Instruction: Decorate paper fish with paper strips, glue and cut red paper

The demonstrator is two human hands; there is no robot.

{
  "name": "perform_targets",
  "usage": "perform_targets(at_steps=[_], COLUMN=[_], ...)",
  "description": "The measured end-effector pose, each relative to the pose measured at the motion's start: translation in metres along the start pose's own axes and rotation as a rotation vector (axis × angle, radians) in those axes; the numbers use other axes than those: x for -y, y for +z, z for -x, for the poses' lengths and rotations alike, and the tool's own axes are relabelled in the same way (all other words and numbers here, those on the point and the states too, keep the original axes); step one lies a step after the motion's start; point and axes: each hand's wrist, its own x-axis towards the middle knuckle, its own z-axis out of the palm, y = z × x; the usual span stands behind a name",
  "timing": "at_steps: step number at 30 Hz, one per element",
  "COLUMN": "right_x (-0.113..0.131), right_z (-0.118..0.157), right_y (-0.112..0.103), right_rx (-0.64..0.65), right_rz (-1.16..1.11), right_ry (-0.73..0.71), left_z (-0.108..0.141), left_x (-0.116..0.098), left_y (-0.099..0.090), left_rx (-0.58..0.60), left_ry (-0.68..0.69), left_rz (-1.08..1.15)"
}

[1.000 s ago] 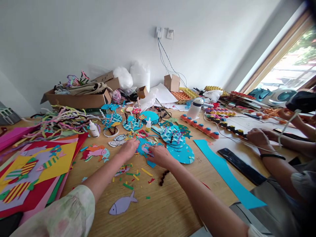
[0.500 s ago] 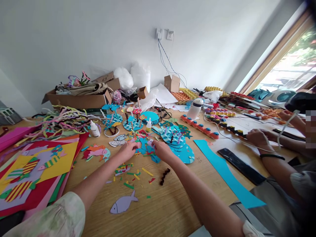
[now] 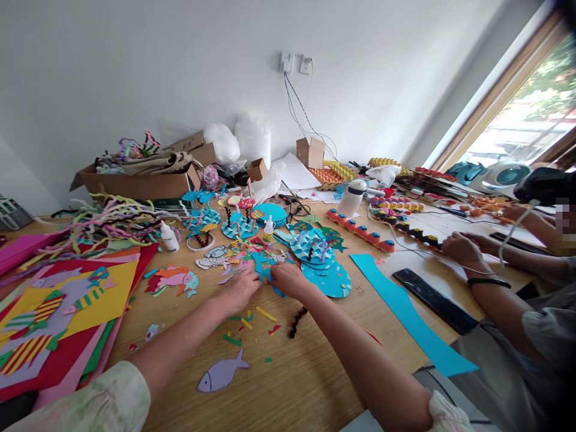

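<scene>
Blue scraps [image 3: 264,263] in narrow gap between hands [image 3: 243,289] [image 3: 290,280]

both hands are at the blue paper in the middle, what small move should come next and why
I'd probably have the left hand draw back slightly: its fingers and those of the right hand crowd the blue paper, hiding whether either grips it, and loose coloured scraps lie close by.

Both arms [image 3: 189,336] stretch forward, the left hand [image 3: 243,289] and right hand [image 3: 290,279] curled near each other.
</scene>
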Motion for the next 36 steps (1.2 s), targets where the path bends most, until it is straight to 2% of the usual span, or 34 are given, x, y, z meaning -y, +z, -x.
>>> perform_targets(at_steps=[5, 9, 12, 16, 21, 27, 36], right_x=[-0.009, -0.012, -0.006, 0.004, -0.005, -0.020, -0.016], right_z=[-0.001, 0.001, 0.000, -0.007, -0.012, -0.006, -0.002], right_y=[0.002, -0.003, -0.006, -0.004, -0.003, -0.010, -0.014], right_rx=[0.009, -0.030, -0.034, -0.020, -0.032, -0.138, -0.204], right_rz=[-0.027, -0.029, -0.017, 0.019, 0.008, -0.054, -0.083], right_ry=[-0.036, -0.028, -0.035, -0.022, 0.003, 0.041, 0.021], left_z=[0.028, 0.050, 0.056, 0.059, 0.072, 0.094, 0.127], left_x=[0.011, 0.019, 0.014, -0.006, -0.020, -0.015, 0.007], left_y=[-0.029, -0.047, -0.050, -0.048, -0.056, -0.076, -0.092], left_rx=[-0.028, -0.041, -0.021, 0.024, 0.042, 0.005, -0.139], left_ry=[-0.054, -0.149, -0.179, -0.152, -0.130, -0.169, -0.217], left_rz=[-0.012, -0.005, 0.015, 0.049, 0.079, 0.145, 0.010])
